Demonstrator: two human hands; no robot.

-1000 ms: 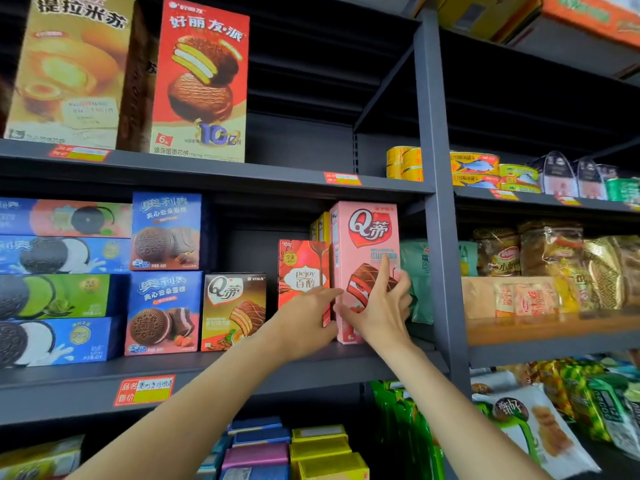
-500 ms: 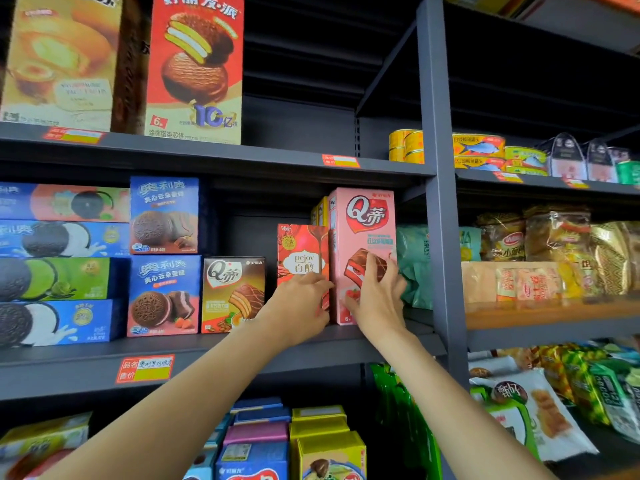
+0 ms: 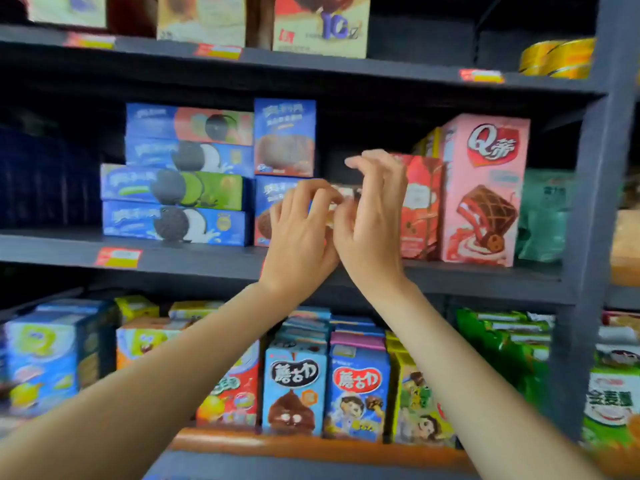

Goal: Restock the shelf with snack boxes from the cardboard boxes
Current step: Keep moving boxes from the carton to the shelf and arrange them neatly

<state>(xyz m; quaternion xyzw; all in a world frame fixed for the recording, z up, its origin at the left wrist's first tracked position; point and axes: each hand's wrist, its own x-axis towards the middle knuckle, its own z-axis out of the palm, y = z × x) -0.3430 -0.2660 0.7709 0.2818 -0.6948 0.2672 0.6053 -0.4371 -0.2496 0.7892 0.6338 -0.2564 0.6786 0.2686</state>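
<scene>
On the middle shelf [image 3: 207, 258] stands a small brown snack box [image 3: 346, 195], mostly hidden behind my two hands. My left hand [image 3: 298, 233] is in front of its left side, fingers curled over its top edge. Close beside it on the right, my right hand [image 3: 370, 216] has its thumb at the box and its fingers loosely curled above it, holding nothing. Right of my hands stand a red snack box [image 3: 420, 202] and a tall pink snack box [image 3: 485, 188], both upright. The picture is motion-blurred.
Blue biscuit boxes [image 3: 284, 136] and stacked flat cookie boxes [image 3: 180, 188] fill the shelf to the left. The shelf below holds several upright snack boxes [image 3: 294, 386]. A grey upright post [image 3: 588, 202] bounds the bay on the right, with green bags [image 3: 543, 216] beside it.
Both hands have left the red and pink boxes and moved left to the small brown box. My view has swung left and down.
</scene>
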